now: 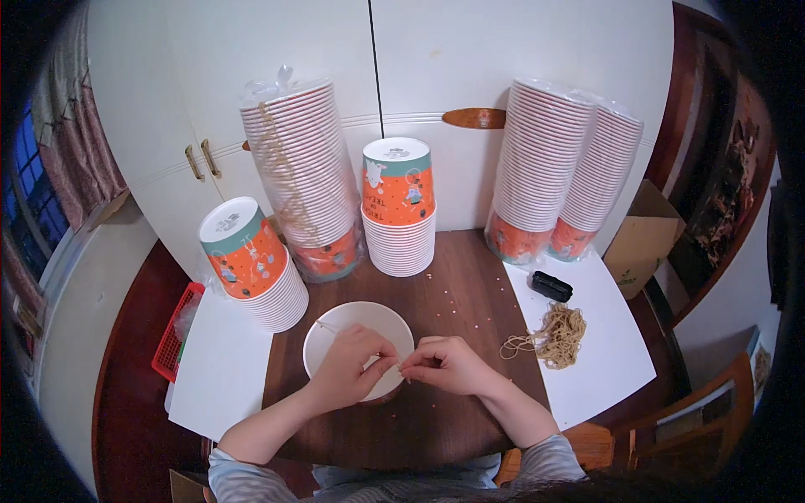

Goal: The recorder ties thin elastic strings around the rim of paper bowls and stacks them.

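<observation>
A white-lined paper bucket (320, 352) stands mouth up before me. A thin tan cord (325, 324) crosses its far left rim and runs toward my left hand (356, 356). That hand is over the bucket's mouth, thumb and forefinger pinched at the near right rim, apparently on the cord. Just outside the same rim, my right hand (440, 365) is pinched too, its fingertips almost touching the left ones. Whatever sits between the right fingertips is too small to make out. To the right lies a loose tangle of tan cord (562, 337).
Nested upside-down orange buckets stand left (246, 260) and centre back (399, 193). Tall plastic-wrapped bucket stacks rise at back left (302, 168) and back right (541, 159). A small black object (551, 286) lies beside the cord. A red basket (176, 334) is beyond the left edge.
</observation>
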`<state>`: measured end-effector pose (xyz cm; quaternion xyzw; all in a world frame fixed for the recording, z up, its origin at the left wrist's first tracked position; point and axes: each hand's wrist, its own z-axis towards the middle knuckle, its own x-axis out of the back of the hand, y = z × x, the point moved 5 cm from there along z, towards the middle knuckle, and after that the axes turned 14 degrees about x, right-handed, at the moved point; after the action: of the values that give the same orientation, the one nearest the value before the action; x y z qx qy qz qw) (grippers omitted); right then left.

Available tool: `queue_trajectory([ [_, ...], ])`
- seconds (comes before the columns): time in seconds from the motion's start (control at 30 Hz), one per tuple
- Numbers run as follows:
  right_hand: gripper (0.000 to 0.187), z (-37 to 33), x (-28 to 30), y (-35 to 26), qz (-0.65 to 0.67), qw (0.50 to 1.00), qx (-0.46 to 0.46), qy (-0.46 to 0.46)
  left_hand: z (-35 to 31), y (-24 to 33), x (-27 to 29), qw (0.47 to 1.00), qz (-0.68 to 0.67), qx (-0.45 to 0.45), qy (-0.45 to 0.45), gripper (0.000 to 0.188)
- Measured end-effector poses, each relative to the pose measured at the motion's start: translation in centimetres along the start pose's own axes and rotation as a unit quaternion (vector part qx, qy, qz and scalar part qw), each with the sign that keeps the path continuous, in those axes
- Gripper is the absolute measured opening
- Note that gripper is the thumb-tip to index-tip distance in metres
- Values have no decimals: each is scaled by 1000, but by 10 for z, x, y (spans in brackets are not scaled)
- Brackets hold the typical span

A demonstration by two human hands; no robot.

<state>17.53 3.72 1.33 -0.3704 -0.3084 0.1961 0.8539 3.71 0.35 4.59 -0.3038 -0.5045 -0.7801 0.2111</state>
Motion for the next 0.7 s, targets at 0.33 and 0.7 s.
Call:
queue_trajectory([
  [0.33, 10, -13, -7, 8, -24, 995, -46, -82, 5, -6, 22, 996, -24, 34, 80, 10],
  [0.7, 17, -57, -28, 18, -189, 973, 131, -7, -54, 17, -8, 969, 191, -118, -102, 9],
])
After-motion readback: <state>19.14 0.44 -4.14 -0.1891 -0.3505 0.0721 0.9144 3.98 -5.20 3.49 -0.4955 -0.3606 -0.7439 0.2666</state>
